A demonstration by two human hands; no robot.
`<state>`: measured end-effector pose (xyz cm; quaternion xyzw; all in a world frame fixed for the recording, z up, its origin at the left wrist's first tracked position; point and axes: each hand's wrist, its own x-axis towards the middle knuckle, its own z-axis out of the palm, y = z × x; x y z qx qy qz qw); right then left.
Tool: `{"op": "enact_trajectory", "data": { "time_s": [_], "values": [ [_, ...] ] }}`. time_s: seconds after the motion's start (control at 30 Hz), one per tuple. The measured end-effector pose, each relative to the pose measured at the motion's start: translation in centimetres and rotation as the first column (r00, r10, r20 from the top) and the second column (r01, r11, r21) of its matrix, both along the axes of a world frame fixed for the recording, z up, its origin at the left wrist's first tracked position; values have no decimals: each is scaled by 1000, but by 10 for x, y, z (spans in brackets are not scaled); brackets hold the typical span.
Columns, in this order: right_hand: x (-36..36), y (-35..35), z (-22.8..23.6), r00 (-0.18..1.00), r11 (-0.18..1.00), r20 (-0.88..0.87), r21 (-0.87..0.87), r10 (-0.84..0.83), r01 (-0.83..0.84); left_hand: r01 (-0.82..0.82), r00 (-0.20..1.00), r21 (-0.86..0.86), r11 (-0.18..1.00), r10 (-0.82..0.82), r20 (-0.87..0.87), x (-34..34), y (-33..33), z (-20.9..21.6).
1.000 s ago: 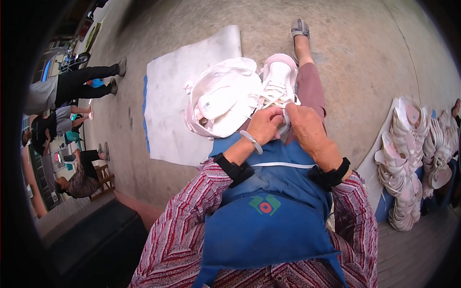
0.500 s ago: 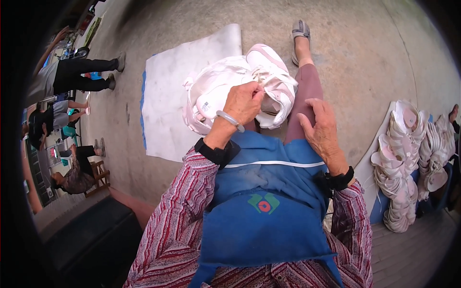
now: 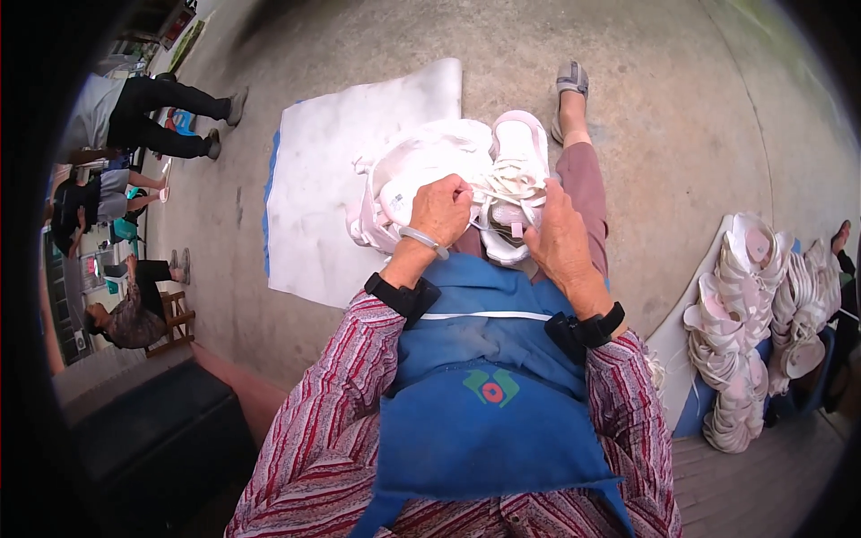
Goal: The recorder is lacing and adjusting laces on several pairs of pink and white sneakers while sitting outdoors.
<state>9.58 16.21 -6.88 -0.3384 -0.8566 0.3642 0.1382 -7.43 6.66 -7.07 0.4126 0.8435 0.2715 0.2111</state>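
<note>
A white and pale pink sneaker (image 3: 518, 139) lies in front of me, toe pointing away. Its white shoelaces (image 3: 508, 182) bunch over the tongue. My left hand (image 3: 439, 215) is closed at the sneaker's left side, its fingertips pinching a shoelace. On the opposite side, my right hand (image 3: 565, 235) has its fingertips on the laces, with the thumb lower by the shoe opening; its grip is partly hidden. Close to my left hand, a second white and pink shoe (image 3: 395, 199) lies among pale shoe parts.
A white sheet (image 3: 314, 193) with a blue edge lies under the shoes' left side. Stacks of white and pink shoes (image 3: 731, 341) stand at the right. Several people are at the far left, one with dark trousers (image 3: 170, 112). A dark bench (image 3: 161, 439) sits lower left.
My right hand has moved left from beside the knee onto the laces. The sneaker has turned more upright, and its laces now spread between both hands.
</note>
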Motion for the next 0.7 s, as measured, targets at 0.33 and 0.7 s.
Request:
{"op": "enact_trajectory", "data": {
  "time_s": [0.33,0.7],
  "values": [
    [3,7,-13,997,998,-71,55,23,-19,154,903,186,970,-62,-425,-41,-16,44],
    [20,-5,41,957,980,271,139,102,-143,152,920,-211,965,-217,-325,-14,-74,33]
  ]
}}
